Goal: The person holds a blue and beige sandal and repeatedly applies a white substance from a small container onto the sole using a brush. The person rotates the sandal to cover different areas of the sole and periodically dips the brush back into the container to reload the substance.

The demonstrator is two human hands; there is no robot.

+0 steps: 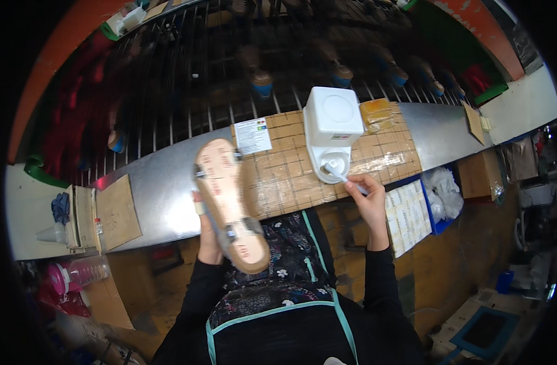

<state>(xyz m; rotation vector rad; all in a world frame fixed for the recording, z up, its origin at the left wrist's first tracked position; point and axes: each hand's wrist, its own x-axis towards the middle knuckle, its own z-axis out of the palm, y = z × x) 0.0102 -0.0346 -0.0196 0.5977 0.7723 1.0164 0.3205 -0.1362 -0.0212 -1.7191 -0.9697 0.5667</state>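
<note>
In my left hand (208, 238) is an unfinished sandal (221, 193), its pale underside turned up toward me. Dark strap ends are folded over its edges, and reddish marks run along the underside. My fingers grip its left edge, partly hidden beneath it. Pinched in my right hand (371, 204) is a brush (339, 173) with a light handle. Its head rests inside the small round cup of a white plastic dispenser (336, 115), which stands on the bench; the bristles are hard to make out.
Taped cardboard (284, 182) covers the middle of the metal bench (163, 201). A yellow block (379, 115) sits behind the dispenser, near a printed card (253, 135). Beyond the bench, a rack of rods (187, 115) carries several blurred shoe parts. At right hangs a blue bin (442, 224) with plastic bags.
</note>
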